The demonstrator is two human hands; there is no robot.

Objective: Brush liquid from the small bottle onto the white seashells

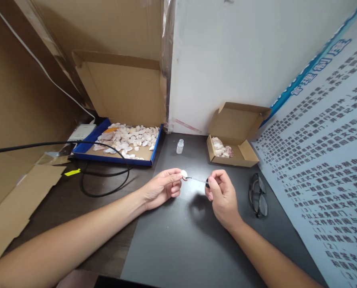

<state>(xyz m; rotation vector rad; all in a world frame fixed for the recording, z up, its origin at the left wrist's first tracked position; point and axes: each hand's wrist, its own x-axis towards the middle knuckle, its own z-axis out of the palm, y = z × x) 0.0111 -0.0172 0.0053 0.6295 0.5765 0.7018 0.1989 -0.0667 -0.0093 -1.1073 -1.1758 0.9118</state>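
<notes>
The left hand (166, 186) has its thumb and forefinger pinched together on the edge of a small, white, rounded seashell (184, 174), which juts out on the right of those fingertips. Facing it, the right hand (223, 196) has its fingers curled closed around the black cap of a thin, pale-stemmed applicator with a dark tip (198, 181). The applicator's long axis runs across the space between the hands, leaving the right fingers leftward with its tip at the shell's lower right edge; whether the tip touches or lies just in front, I cannot tell. That meeting of tip and shell is, I judge, the relation that counts. The shell, being roundish, shows no clear long axis, and the left hand is nearer to it. Beyond the fingers, almost straight ahead of the left fingertips and nearer to them than to the right ones, a small, clear, uncapped bottle (180, 147) stands upright.
</notes>
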